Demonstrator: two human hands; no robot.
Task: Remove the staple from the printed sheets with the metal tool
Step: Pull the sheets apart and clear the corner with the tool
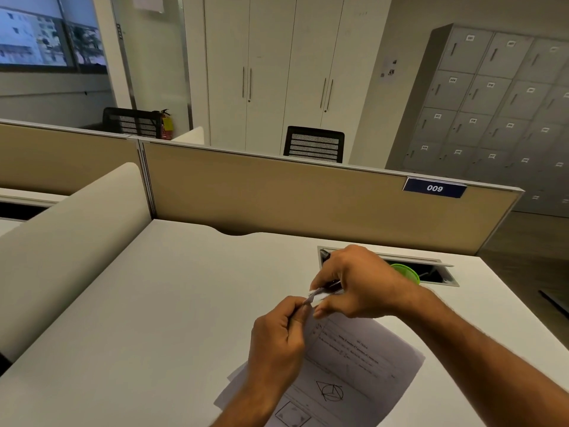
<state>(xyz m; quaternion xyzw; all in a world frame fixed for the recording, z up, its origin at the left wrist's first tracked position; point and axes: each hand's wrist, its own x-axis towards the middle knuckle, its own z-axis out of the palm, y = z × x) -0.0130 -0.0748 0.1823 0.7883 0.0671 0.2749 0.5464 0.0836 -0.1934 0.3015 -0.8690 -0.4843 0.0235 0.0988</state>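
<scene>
The printed sheets [354, 362] lie on the white desk [154, 303], with diagrams and text on the top page. My left hand [277, 337] pinches their upper left corner and lifts it off the desk. My right hand [357, 282] holds the metal tool [323, 292], a dark-handled piece with a silver tip, right against that raised corner. The tool's tip meets the paper between the two hands. The staple itself is too small to make out.
A cable tray opening [437, 272] with a green round object [406, 272] sits in the desk just behind my right hand. A beige partition [308, 198] with a "009" label closes the far side. A curved white divider [77, 235] stands on the left.
</scene>
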